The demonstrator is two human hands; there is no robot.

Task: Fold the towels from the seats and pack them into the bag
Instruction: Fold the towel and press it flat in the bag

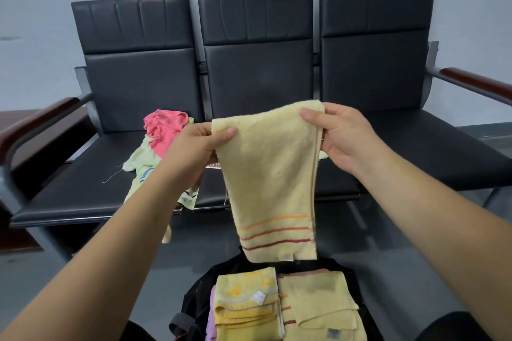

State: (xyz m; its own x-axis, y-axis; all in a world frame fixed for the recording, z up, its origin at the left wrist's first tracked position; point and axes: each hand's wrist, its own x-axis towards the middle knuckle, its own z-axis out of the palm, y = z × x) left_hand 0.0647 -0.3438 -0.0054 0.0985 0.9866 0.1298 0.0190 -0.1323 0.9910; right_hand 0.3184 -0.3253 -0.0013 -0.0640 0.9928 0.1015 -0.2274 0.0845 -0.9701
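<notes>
Pinching the top corners of a pale yellow towel (pixel 271 174), the left hand (pixel 194 147) and the right hand (pixel 340 135) hold it up in the air, each with the thumb on the near face and the fingers curled behind the cloth. The towel hangs down in front of the middle seat, its lower hem just above the open black bag (pixel 199 293) on the floor. Three thin stripes, one orange and two darker red, cross it near the bottom, and a small white label (pixel 286 257) sits at the hem, too small to read. Inside the bag lie two folded yellow towels side by side: a brighter yellow folded towel (pixel 246 310) on the left with a white tag (pixel 258 297), its print too small to make out, and a paler folded towel (pixel 318 304) on the right with a grey square label (pixel 332 333) that is blurred. A strip of lilac cloth (pixel 212 313) shows at the left edge of the bag. On the left seat of the three-seat black bench (pixel 257 77) lie two loose towels, a pink towel (pixel 164 130) resting on top of a light green towel (pixel 141 160). The bench has two wooden armrests (pixel 38 116), one at each end.
</notes>
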